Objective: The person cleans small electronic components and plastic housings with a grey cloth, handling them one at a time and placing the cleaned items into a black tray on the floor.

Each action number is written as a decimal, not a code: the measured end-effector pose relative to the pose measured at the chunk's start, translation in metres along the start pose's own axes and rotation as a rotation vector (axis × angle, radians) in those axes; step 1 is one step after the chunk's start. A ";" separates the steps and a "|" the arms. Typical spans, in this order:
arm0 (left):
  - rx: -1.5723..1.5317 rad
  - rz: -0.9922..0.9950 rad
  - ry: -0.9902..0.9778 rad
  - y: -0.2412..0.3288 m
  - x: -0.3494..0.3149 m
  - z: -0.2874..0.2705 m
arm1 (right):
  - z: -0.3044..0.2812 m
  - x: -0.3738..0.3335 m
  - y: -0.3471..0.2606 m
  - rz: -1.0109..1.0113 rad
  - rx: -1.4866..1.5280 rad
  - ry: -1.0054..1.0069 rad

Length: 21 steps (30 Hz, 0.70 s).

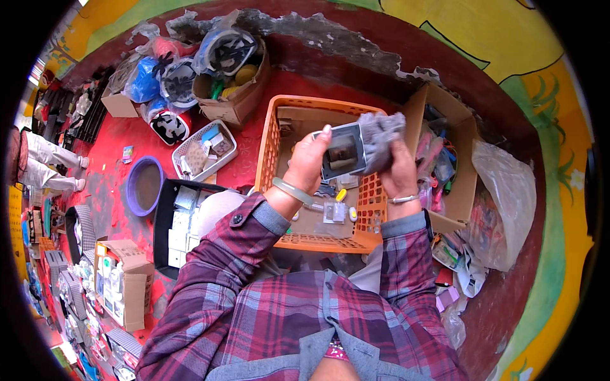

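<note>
wearer's hands (pixel 307 162) (pixel 400 170): 2 | held box (pixel 344 154): 1 | gray cloth (pixel 382 136): 1 | orange basket (pixel 268 149): 1 | purple basin (pixel 145 185): 1

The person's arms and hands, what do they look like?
Both plaid sleeves are maroon and grey, with plain grey-blue cuffs. The left hand, ungloved, has a thick pale bangle at its wrist; the right hand, also ungloved, has a slimmer light bangle.

To my left I saw a round purple plastic basin (pixel 129 195) on the red floor (pixel 108 168), near a white rectangular plastic basket (pixel 216 164). A black-padded helmet (pixel 229 53) in clear plastic topped a brown cardboard box (pixel 222 112), and a translucent plastic bag (pixel 505 193) lay to my right.
</note>
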<state>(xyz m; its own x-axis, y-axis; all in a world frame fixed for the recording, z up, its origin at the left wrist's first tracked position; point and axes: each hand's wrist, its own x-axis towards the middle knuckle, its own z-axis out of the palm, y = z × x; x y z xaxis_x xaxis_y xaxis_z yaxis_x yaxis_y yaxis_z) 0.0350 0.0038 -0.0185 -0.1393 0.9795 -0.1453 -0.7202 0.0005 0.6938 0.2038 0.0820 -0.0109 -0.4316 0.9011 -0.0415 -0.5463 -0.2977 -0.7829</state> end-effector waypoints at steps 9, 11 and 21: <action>0.208 0.006 0.030 -0.017 -0.003 0.004 | 0.010 -0.008 0.035 0.019 -0.119 0.100; 0.193 0.011 0.010 -0.015 -0.003 0.004 | 0.001 -0.004 0.038 0.012 -0.066 0.110; 0.045 0.019 0.046 0.000 0.000 0.013 | 0.026 -0.021 0.020 0.101 -0.004 0.000</action>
<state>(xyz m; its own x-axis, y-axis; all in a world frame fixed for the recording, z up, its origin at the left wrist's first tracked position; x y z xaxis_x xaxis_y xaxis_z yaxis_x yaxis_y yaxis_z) 0.0439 0.0064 -0.0094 -0.1844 0.9692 -0.1634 -0.6862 -0.0079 0.7273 0.1832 0.0494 -0.0091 -0.4846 0.8664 -0.1207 -0.4970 -0.3862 -0.7771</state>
